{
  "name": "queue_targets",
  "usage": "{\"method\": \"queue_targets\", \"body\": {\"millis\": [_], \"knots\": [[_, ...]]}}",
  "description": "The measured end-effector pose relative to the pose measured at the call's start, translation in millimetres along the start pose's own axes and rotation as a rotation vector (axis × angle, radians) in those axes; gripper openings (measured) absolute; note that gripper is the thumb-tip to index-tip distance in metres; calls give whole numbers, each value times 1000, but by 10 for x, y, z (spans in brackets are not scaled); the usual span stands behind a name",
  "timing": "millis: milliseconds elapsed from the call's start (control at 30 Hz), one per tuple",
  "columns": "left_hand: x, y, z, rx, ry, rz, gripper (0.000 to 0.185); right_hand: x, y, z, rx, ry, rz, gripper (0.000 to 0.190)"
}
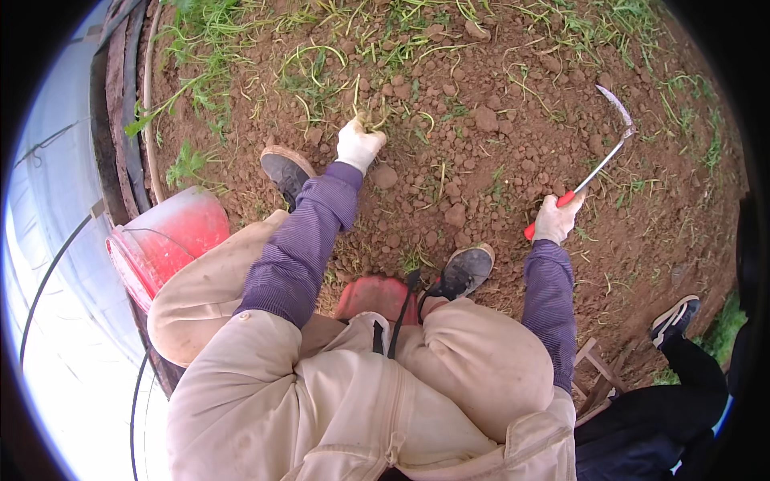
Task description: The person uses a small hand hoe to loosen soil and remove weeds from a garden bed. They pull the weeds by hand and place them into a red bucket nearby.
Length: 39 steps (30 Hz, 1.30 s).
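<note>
White gloves cover both hands. My left hand [360, 146] is closed around a small tuft of yellowish plant stems [357, 95], just above the reddish-brown soil [475, 144]. Its fingers hide most of the tuft. Out to the right, my right hand [554, 221] grips a hand sickle [601, 163] by its red handle. The sickle's curved blade [618, 107] points away from me and bends back to the left. Cut stems and green leafy scraps [313, 81] lie on the ground ahead of my left hand.
A red bucket [180, 231] lies tipped beside my left knee. Plastic sheeting [66, 180] and edge boards [117, 108] run along the left. Leafy green plants [204, 36] grow at upper left. Another person's dark-clothed leg [692, 367] and a wooden stool [597, 373] are at lower right.
</note>
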<state>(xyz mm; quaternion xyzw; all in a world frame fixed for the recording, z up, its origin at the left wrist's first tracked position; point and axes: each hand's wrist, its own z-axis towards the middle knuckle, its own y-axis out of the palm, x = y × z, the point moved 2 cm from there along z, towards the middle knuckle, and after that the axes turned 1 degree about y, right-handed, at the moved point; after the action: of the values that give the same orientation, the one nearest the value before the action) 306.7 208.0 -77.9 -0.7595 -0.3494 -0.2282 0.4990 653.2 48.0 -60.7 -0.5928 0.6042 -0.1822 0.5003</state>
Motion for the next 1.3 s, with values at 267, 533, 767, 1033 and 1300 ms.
{"method": "queue_targets", "body": {"millis": [267,533,767,1033,1300], "knots": [[489,379,230,-365,92,705,35,-13,-11,-28,-26,33,-10,74],[621,398,-334,-627,71,304,35,35,-14,-6,-10,7,-18,75],[516,741,-937,-753,279,606,38,-31,2,-34,-30,10,3,75],[660,195,-68,-402,40,620,46,1,11,-9,0,-17,15,73],[646,612,-900,-1001,199,735,30,-3,-1,-54,-19,-17,10,74]]}}
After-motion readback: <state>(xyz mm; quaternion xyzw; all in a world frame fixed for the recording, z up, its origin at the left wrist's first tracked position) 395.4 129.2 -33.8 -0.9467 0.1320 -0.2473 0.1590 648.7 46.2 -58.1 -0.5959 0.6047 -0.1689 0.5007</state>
